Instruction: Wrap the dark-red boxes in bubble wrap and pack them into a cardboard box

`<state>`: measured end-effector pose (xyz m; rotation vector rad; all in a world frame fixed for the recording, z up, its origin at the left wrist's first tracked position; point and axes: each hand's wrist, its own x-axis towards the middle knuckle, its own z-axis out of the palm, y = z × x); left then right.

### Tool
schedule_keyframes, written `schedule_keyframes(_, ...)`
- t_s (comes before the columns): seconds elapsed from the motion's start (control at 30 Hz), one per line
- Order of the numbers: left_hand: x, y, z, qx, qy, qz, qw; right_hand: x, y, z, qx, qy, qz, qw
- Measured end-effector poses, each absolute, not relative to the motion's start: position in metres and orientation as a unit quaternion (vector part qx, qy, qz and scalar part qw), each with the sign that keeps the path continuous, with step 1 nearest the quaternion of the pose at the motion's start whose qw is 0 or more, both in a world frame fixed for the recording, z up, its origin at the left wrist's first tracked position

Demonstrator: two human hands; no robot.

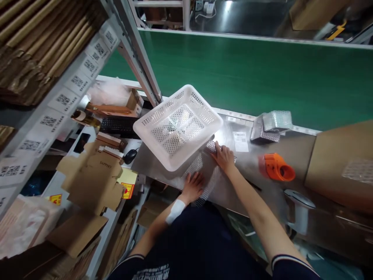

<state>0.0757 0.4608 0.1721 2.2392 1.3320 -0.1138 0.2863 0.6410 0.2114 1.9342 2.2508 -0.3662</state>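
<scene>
A sheet of bubble wrap [204, 171] lies on the metal worktable [247, 163] in front of me. My left hand [194, 186] rests flat on its near part, fingers spread. My right hand [223, 155] presses on its far part, fingers bent near a small wrapped item whose shape I cannot make out. A white perforated plastic basket [177, 126] sits tilted just beyond my hands, partly over the wrap.
An orange tape dispenser [276, 167] lies to the right, with bubble-wrapped packets [272, 125] and a paper label [240, 140] behind it. A cardboard box [344, 163] stands far right. A green conveyor belt [262, 74] runs behind. Flat cartons [93, 175], a keyboard [118, 126] and a mouse [130, 156] crowd the left.
</scene>
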Motion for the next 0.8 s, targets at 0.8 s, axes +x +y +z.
schedule_keyframes(0.8,0.023,0.450,0.166,0.839,0.436,0.044,0.322,0.209,0.460,0.225,0.594,0.725,-0.347,-0.015)
